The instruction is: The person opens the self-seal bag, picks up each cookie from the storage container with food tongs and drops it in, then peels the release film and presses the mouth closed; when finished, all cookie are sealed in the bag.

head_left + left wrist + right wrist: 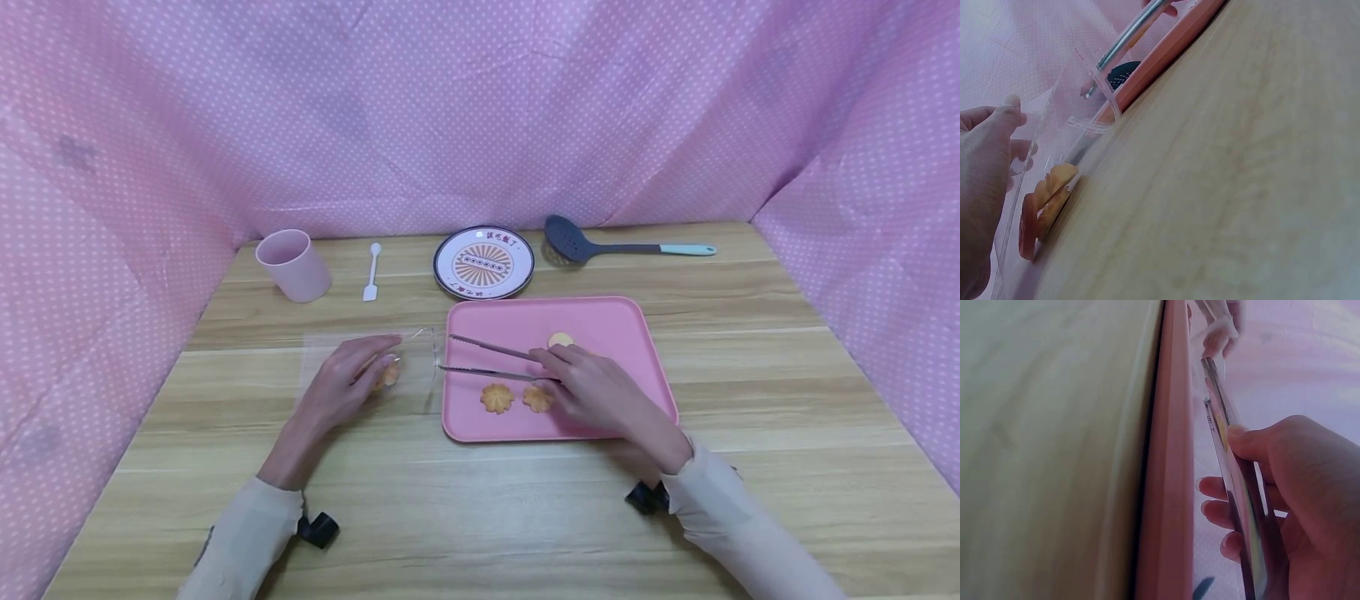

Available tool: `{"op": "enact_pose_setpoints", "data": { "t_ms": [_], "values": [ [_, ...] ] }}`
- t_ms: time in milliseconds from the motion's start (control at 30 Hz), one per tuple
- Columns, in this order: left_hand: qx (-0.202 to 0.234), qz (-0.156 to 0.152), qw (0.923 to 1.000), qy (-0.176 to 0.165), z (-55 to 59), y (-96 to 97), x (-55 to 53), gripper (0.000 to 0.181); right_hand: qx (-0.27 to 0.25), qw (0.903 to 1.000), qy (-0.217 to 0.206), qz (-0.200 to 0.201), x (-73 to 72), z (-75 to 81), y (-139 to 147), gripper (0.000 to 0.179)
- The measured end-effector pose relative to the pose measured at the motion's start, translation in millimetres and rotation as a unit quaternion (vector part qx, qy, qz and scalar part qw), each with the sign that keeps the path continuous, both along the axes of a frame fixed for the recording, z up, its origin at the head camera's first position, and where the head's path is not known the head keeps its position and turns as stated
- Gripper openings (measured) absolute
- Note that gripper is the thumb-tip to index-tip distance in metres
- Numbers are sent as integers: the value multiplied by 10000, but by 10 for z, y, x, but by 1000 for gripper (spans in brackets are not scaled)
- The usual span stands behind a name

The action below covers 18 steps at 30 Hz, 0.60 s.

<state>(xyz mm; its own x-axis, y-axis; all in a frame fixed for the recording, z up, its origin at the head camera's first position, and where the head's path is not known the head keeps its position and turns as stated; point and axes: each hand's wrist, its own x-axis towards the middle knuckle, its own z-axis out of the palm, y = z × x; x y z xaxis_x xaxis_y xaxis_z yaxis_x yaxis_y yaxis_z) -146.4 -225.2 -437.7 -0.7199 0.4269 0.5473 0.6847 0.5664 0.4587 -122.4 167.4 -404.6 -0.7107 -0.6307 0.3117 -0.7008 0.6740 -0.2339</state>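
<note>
My left hand (pixel 341 383) pinches a clear plastic bag (pixel 417 387) that lies on the wood with its mouth toward the tray. Inside the bag sit several cookies (pixel 1054 194), stacked together and partly hidden by the hand in the head view. In my right hand (pixel 600 387) is a pair of metal tongs (pixel 495 373), whose arms stand apart with nothing between the tips. They hover over the left side of a pink tray (pixel 480 321). On it lie two flower-shaped cookies, one a scalloped cookie (pixel 497 398), and a pale round cookie (pixel 559 339); my right hand covers part of the tray.
Behind the tray are a patterned plate (pixel 483 262) and a dark slotted spoon (pixel 573 240) with a mint handle end. Farther left are a small white spatula (pixel 372 273) and a pink cup (pixel 296 267). Pink dotted cloth (pixel 480 117) surrounds the wooden table (pixel 480 517).
</note>
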Motion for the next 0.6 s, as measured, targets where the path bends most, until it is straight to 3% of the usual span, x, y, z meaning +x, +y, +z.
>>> {"op": "enact_pose_setpoints", "data": {
  "t_ms": [300, 600],
  "values": [
    [-6, 39, 10000, -50, 14, 8, 10, 35, -174, 9992, 339, -146, 51, -39, 337, 41],
    [-11, 29, 10000, -9, 4, 4, 4, 35, 53, 9974, 181, -698, 165, 9, 610, 44]
  ]
}}
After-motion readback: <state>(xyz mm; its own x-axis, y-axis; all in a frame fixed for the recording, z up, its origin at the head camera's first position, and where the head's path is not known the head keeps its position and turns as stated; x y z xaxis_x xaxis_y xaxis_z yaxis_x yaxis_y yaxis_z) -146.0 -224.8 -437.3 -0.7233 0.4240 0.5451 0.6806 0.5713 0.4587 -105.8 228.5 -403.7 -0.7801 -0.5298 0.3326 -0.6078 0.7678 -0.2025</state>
